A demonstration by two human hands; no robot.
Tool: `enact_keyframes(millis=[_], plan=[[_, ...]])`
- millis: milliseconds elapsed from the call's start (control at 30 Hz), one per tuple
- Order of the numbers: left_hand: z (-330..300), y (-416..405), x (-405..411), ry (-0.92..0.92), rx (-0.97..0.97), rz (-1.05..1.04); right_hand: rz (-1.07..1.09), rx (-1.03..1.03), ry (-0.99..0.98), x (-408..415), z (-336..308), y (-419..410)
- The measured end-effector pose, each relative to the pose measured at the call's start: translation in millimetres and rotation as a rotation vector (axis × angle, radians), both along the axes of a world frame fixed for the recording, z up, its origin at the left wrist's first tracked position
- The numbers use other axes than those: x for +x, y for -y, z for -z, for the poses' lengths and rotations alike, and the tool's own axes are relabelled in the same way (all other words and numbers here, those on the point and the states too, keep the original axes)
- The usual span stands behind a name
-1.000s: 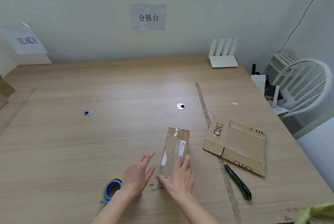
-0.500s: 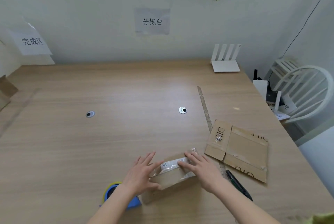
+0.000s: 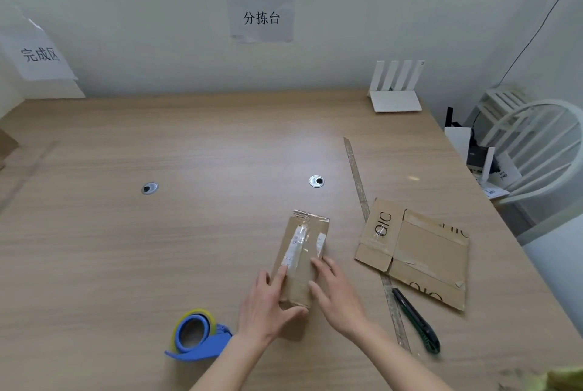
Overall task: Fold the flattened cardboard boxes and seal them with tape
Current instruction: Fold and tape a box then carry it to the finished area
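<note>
A small folded cardboard box (image 3: 304,251) lies lengthwise on the wooden table (image 3: 157,248), clear tape shining along its top and far end. My left hand (image 3: 268,305) grips its near left side, thumb at the near end and a finger on top. My right hand (image 3: 337,292) presses its fingers on the box's near right side. A flattened cardboard box (image 3: 416,251) with printed letters lies to the right. A blue and yellow tape dispenser (image 3: 197,337) stands left of my left wrist.
A green utility knife (image 3: 416,321) lies near the front right, beside a long ruler (image 3: 362,201) running away from me. A white router (image 3: 396,90) stands at the back right. A white chair (image 3: 536,150) is off the table's right edge.
The box was turned sideways half a second ago; now it points away from me again. Both hands have shifted to its near end. The view has tilted down.
</note>
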State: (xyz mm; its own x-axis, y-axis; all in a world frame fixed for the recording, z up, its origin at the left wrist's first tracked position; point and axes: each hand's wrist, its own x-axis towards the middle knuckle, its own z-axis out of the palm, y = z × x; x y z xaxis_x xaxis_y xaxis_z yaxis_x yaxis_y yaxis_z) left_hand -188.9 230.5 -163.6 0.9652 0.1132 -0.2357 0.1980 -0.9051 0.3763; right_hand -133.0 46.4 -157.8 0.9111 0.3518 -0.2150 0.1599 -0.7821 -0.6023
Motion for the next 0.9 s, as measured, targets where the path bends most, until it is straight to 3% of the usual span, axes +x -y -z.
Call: enact_keyframes(millis=[200, 400, 700, 900], plan=[[12, -19, -12, 0.038, -0.139, 0.154, -0.077, 0.002, -0.124, 5, 10, 5], [27, -70, -47, 0.13, 0.029, 0.076, -0.07, -0.016, -0.04, -1, 21, 1], [65, -114, -112, 0.026, 0.287, -0.004, -0.023, -0.053, 0.141, -15, 17, -4], [69, -119, -106, -0.08, 0.261, 0.029, -0.05, -0.072, 0.162, -21, 12, -1]])
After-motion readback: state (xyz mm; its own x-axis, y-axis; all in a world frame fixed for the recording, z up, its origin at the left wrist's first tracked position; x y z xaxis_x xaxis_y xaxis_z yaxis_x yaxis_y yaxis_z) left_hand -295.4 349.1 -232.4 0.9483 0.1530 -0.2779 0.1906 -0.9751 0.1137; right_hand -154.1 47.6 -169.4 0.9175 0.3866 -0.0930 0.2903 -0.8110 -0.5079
